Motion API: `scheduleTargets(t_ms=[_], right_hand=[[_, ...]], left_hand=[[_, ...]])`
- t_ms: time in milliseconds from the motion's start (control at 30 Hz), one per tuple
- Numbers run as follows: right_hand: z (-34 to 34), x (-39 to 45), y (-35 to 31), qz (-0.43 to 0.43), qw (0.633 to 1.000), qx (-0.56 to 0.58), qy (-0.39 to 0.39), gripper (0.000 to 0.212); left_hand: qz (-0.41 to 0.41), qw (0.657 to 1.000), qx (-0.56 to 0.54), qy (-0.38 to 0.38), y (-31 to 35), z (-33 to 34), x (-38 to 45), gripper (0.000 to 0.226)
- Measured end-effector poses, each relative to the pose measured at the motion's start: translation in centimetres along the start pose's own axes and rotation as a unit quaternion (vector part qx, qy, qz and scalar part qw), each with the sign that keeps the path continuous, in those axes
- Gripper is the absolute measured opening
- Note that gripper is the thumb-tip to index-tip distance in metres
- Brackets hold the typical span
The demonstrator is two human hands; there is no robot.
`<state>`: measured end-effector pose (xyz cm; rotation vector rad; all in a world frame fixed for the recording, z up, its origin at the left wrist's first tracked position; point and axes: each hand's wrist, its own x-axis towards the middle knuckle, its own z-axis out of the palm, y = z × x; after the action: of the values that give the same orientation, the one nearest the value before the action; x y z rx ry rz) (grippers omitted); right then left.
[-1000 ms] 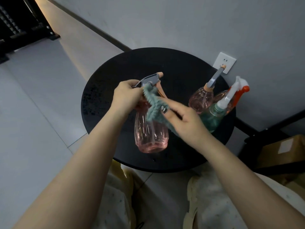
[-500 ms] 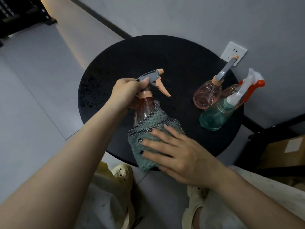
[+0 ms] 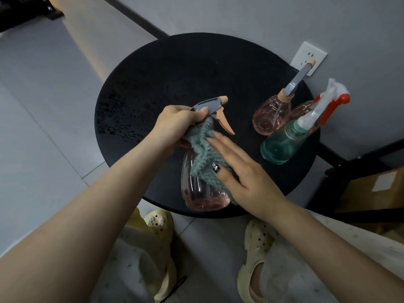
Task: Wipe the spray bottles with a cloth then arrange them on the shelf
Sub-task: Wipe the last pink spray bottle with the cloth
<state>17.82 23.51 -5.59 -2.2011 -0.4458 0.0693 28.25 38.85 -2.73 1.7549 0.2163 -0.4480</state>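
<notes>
Gripping the neck of the pink spray bottle (image 3: 203, 189) just under its grey trigger head, the left hand (image 3: 177, 125) steadies it above the near edge of the round black table (image 3: 153, 73) so the body stays exposed. The right hand (image 3: 244, 171), fingers straight, presses the green cloth (image 3: 202, 154) flat against its side. Farther right, another pink bottle (image 3: 271, 117) and the teal bottle (image 3: 282, 143) wait.

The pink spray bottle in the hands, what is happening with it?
A person is wiping it. The left hand grips the pink spray bottle at its neck, and the right hand presses a grey-green cloth flat against its side. Two pink bottles and a green bottle wait on the round black table.
</notes>
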Motion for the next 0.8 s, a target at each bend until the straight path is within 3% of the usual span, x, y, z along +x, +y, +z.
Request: scheduleTargets(t_ms=[133, 233, 367, 467, 633, 733, 800], right_hand=[[0.5, -0.9, -0.4, -0.117, 0.983, -0.142, -0.004, 0.049], [0.9, -1.4, -0.3, -0.24, 0.939, -0.244, -0.037, 0.038], [0.8, -1.6, 0.1, -0.321, 0.901, -0.284, -0.06, 0.033], [0.5, -1.3, -0.1, -0.273, 0.934, -0.226, -0.049, 0.034], [0.6, -0.7, 0.0, -0.091, 0.994, -0.063, 0.0, 0.041], [0.4, -0.2, -0.1, -0.011, 0.998, 0.037, 0.046, 0.042], [0.7, -0.3, -0.3, -0.002, 0.997, 0.043, 0.057, 0.042]], left_hand=[[0.005, 1.0, -0.021, 0.022, -0.1, -0.4, 0.1, 0.023], [0.006, 0.999, -0.034, 0.023, 0.0, -1.0, 0.3, 0.022], [-0.002, 1.0, -0.023, 0.01, 0.0, -1.2, 0.2, 0.019], [-0.004, 1.0, -0.01, 0.005, 0.0, -0.7, 0.0, 0.023], [0.0, 1.0, 0.007, -0.005, -0.4, 0.4, -0.4, 0.023], [-0.001, 1.0, 0.012, -0.009, -0.3, 0.7, -0.6, 0.018], [-0.003, 1.0, 0.008, -0.005, -0.3, 0.8, -0.6, 0.016]])
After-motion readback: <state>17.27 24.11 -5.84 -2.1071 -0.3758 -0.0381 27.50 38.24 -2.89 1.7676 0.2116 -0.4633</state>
